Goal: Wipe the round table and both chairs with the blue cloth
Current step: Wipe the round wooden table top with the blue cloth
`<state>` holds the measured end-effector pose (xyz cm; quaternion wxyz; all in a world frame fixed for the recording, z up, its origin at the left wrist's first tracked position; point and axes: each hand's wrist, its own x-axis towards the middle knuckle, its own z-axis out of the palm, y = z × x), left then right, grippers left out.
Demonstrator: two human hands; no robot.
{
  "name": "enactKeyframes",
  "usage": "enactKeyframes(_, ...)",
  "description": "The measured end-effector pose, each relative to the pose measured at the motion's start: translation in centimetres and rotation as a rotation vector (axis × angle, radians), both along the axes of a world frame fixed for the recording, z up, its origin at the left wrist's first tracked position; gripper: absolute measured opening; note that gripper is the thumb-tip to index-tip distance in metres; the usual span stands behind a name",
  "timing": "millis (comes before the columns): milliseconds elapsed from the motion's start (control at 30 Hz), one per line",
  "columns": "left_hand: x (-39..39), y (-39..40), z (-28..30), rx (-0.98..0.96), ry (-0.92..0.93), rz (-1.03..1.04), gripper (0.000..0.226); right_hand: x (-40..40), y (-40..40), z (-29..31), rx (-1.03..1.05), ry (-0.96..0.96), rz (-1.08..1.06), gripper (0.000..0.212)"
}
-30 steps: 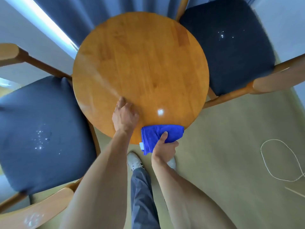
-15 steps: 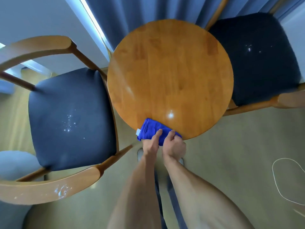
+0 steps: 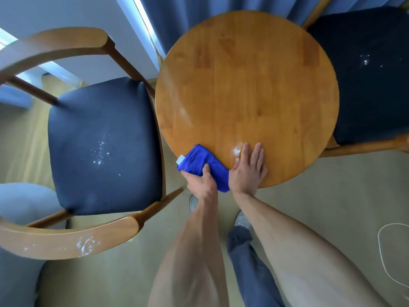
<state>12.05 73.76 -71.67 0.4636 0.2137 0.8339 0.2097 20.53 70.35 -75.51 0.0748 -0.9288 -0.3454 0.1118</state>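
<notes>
At the near edge of the round table [image 3: 247, 91] lies a folded blue cloth [image 3: 200, 160] with a white tag, partly overhanging. Left hand [image 3: 200, 185] grips it, thumb on top; right hand [image 3: 249, 171] lies flat, fingers straight, just beside it.

Round orange-brown wooden table [image 3: 247, 85] top bare beyond both hands; dark-cushioned wooden chairs, left [image 3: 104, 147] and right [image 3: 371, 85], flank it closely.

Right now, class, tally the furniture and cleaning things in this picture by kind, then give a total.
Round table: 1
Chairs: 2, left chair and right chair
Blue cloth: 1
Total: 4
</notes>
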Motion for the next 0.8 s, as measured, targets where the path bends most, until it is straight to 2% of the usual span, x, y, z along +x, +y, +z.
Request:
enactKeyframes(133,-1.3,2.9,-0.8,0.041,0.102,-0.038,0.075,0.0,0.9,0.9,-0.02,0.005,-0.028,0.049)
enactKeyframes(233,-2.4,6.7,-1.5,0.066,0.256,-0.187,0.079,0.8,4.2,1.8,0.018,0.027,-0.136,0.044)
enactKeyframes(333,-3.4,10.1,-1.8,0.12,0.368,-0.327,0.076,1.8,6.5,1.2,-0.003,0.007,-0.037,0.051)
enactKeyframes(433,-3.8,13.2,-2.3,0.175,0.438,-0.399,0.072,0.9,6.3,0.4,-0.024,-0.006,-0.002,0.052)
enactKeyframes(633,-3.8,20.7,-2.4,0.223,0.569,-0.591,0.072,2.4,8.4,-0.2,0.014,-0.054,-0.092,0.04)
enactKeyframes(800,-2.3,26.7,-3.2,0.341,0.617,-0.768,0.067,2.0,9.5,-0.5,0.017,-0.046,-0.146,0.045)
